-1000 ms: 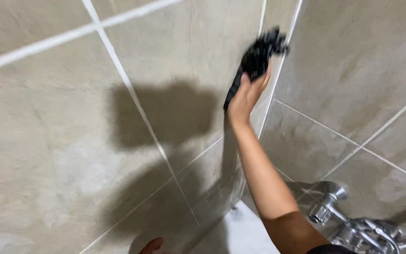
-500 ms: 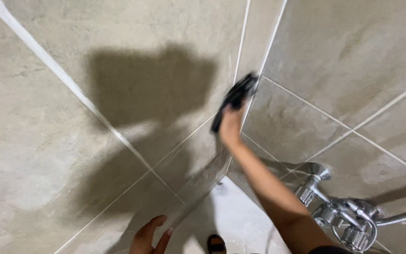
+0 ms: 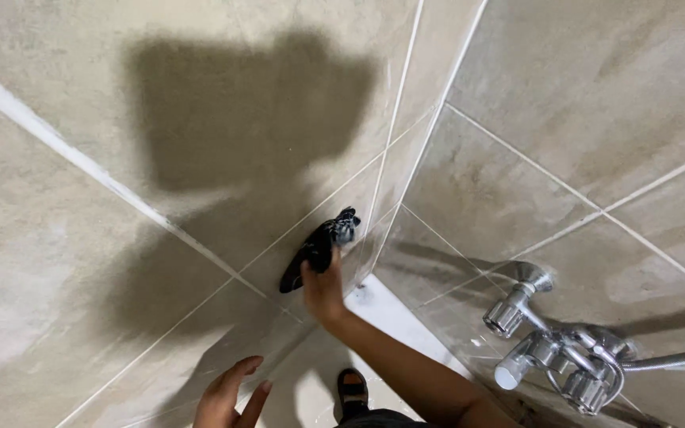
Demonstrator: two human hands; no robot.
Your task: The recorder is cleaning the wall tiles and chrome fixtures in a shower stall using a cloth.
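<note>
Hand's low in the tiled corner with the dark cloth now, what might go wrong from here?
The right hand presses the dark cloth against the wall tile close to the corner; the arm could knock the chrome tap that juts out beside it. The floor below looks glossy, perhaps wet, so the sandalled foot might slip. The left hand holds nothing for support.

right hand (image 3: 323,289), dark cloth (image 3: 317,247), tiled wall (image 3: 120,261)
</note>
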